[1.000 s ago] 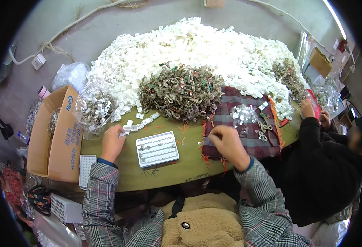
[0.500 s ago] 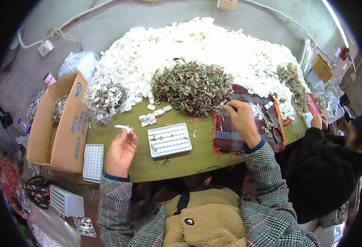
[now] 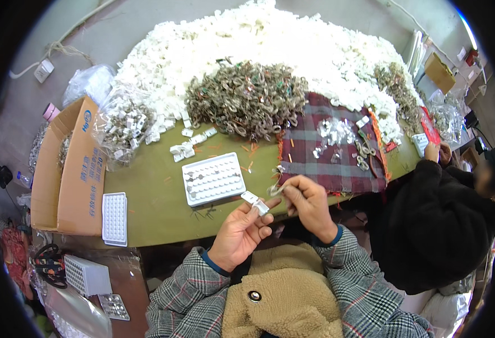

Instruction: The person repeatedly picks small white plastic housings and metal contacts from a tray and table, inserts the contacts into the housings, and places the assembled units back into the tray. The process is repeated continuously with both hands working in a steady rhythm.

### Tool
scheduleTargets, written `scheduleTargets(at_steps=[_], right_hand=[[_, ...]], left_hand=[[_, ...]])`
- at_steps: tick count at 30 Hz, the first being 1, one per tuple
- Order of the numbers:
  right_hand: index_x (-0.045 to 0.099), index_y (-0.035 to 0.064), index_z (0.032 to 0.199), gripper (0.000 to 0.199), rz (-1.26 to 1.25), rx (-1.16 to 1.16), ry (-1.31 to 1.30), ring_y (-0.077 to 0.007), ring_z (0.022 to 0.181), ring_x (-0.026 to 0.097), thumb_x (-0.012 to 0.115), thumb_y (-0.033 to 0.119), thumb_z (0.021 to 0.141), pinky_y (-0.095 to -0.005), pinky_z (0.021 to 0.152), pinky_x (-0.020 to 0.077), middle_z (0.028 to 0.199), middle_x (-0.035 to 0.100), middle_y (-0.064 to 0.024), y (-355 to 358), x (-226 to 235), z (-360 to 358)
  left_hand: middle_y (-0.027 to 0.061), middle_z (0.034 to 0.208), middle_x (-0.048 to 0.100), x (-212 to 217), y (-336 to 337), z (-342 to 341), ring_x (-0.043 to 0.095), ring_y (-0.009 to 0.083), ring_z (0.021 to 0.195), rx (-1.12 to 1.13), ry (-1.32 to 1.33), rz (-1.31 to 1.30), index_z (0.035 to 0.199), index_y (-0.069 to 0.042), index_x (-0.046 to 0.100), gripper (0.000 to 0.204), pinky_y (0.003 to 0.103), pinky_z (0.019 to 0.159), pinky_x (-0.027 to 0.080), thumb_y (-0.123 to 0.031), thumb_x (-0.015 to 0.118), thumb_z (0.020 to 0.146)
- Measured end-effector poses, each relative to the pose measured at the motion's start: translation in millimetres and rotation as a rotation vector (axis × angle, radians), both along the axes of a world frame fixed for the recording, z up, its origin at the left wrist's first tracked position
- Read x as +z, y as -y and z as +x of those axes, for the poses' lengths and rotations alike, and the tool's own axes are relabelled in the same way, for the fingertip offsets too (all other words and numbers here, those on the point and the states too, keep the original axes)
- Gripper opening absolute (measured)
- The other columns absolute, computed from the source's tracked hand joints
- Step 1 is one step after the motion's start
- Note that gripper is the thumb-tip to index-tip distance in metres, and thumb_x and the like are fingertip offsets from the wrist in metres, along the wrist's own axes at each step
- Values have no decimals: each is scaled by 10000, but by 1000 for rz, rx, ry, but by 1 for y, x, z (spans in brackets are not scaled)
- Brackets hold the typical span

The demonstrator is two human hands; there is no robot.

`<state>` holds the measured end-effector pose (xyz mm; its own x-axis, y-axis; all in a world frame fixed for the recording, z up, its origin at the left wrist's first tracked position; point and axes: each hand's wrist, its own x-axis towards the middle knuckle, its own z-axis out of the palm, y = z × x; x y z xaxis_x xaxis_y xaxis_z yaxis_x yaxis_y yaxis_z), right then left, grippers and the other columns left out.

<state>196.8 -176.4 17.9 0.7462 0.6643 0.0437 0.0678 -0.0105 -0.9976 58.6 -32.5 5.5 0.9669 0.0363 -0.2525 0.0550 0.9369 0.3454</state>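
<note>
My left hand (image 3: 237,235) is in front of the table edge, its thumb and fingers pinching a small white plastic case (image 3: 254,201) that looks hinged and unfolded. Close on its right, my right hand (image 3: 311,207) grips a small looped bundle of greyish wire (image 3: 275,190) between thumb and fingertips. The bundle hangs just beside the case; whether they touch I cannot tell. Behind my hands lies a white tray (image 3: 216,199) with rows of round seats and a few grey discs. Farther back is a heap of similar wire bundles (image 3: 247,101).
White plastic pieces (image 3: 292,45) are piled along the wall. A checked cloth (image 3: 309,160) on the right carries loose bits. At left stand a cardboard box (image 3: 81,186), a bag of parts (image 3: 126,124) and another white tray (image 3: 115,219). A person in black (image 3: 433,225) sits at right.
My right hand has come from the wire heap toward me with a bundle. My left hand has moved right with the white case, so both hands now meet. The view has shifted slightly.
</note>
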Motion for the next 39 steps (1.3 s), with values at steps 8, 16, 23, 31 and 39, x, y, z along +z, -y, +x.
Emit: scheduleTargets(at_steps=[8, 16, 23, 31, 39], right_hand=[[601, -26, 991, 176, 175, 337, -105, -58, 581, 500, 564, 143, 1021, -206, 514, 400, 716, 577, -11, 34, -16, -21], [625, -31, 1017, 133, 37, 127, 222, -128, 766, 584, 662, 57, 923, -265, 696, 475, 859, 627, -79, 20, -11, -15], [659, -26, 983, 184, 156, 69, 184, -172, 873, 639, 743, -15, 819, -293, 781, 511, 959, 663, -97, -3, -16, -32], [634, -32, 1031, 187, 232, 81, -522, -99, 883, 630, 727, -14, 870, -243, 782, 534, 986, 664, -59, -4, -20, -34], [555, 12, 1009, 114, 445, -44, -388, -151, 775, 634, 610, -41, 924, -314, 765, 557, 1020, 640, -112, -5, -21, -33]], left_hand=[[195, 1271, 593, -11, -1, -5, 680, 167, 931, -63, 115, -49, 1283, 37, 490, 326, 285, 719, 622, -173, 515, 1034], [200, 1130, 648, 5, -6, -14, 694, 211, 906, 82, 34, 446, 1250, 22, 515, 289, 310, 736, 624, -138, 557, 1014], [135, 1066, 668, 10, 8, -13, 684, 172, 945, 169, -9, 781, 1183, 41, 531, 213, 285, 829, 579, -60, 570, 1000], [117, 1020, 674, 9, 13, -18, 687, 175, 938, 167, 5, 945, 1146, 40, 530, 181, 299, 861, 558, -57, 573, 999], [115, 1094, 669, 2, 10, -13, 691, 185, 950, 29, -62, 661, 1192, 43, 566, 247, 293, 825, 577, -66, 615, 976]])
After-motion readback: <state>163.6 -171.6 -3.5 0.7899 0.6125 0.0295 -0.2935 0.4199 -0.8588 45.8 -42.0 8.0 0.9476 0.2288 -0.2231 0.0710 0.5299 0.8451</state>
